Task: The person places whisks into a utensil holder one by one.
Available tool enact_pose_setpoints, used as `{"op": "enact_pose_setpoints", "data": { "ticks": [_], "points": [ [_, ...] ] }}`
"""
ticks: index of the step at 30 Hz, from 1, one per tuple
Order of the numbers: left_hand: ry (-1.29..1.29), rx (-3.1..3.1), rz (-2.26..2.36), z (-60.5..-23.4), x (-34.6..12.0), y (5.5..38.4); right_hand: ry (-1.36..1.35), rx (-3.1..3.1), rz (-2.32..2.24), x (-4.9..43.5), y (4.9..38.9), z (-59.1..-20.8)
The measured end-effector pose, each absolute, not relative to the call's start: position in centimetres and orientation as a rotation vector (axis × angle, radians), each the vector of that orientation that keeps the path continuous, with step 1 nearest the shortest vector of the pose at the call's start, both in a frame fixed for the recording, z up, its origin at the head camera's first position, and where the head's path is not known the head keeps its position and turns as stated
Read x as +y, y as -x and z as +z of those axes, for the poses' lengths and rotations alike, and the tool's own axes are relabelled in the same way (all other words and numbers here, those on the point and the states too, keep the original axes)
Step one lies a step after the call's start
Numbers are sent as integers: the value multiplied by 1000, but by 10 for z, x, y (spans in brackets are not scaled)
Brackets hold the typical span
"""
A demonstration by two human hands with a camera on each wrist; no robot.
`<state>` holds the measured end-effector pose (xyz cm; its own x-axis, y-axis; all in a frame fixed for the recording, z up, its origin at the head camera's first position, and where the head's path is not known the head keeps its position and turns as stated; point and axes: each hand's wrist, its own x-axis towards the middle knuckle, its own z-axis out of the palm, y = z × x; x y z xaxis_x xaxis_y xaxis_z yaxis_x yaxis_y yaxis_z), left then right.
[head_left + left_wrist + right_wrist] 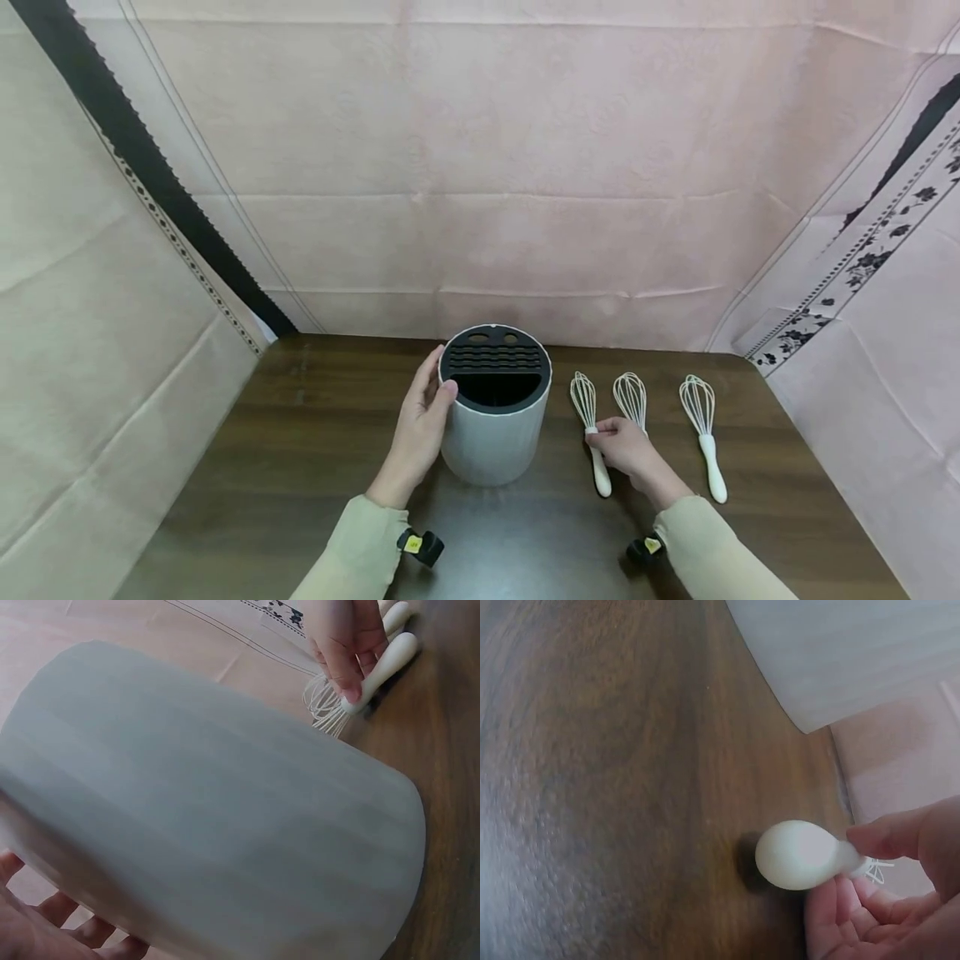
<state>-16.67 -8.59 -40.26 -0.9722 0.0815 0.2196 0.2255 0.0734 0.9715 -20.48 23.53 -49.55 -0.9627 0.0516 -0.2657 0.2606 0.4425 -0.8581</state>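
A light grey utensil holder (491, 450) with a dark slotted lid (498, 354) stands upright on the table. My left hand (420, 421) holds its left side, thumb by the rim and fingers round the far side; the fingers (56, 907) show past its wall in the left wrist view. My right hand (626, 450) pinches the leftmost whisk (602, 477) near the top of its white handle. In the right wrist view, thumb and fingers meet at the narrow neck behind the rounded handle end (795, 855). A second whisk (630, 393) lies partly hidden behind this hand.
A third whisk (705, 433) lies farther right on the dark wooden table (322, 467). Pale cloth sheets (480, 167) hang behind the table's back edge and along both sides. Dark wrist cameras (423, 547) are strapped at both sleeves.
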Motion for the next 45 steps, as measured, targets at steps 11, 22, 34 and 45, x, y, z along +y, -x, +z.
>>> {"op": "enact_pose_setpoints", "data": {
  "ticks": [11,22,34,45],
  "points": [
    [269,-2169,-2100,-403,-81,167,-133,2371,-1827,242,202,-464],
    [224,-2187,-2099,-402,-82,167,-36,2267,-2207,225,199,-410],
    [235,-2184,-2110,-414,-84,176,308,1956,-2617,206,189,-365],
    [251,-2156,-2114,-425,-85,181,387,1817,-2765,192,189,-350]
  ]
}}
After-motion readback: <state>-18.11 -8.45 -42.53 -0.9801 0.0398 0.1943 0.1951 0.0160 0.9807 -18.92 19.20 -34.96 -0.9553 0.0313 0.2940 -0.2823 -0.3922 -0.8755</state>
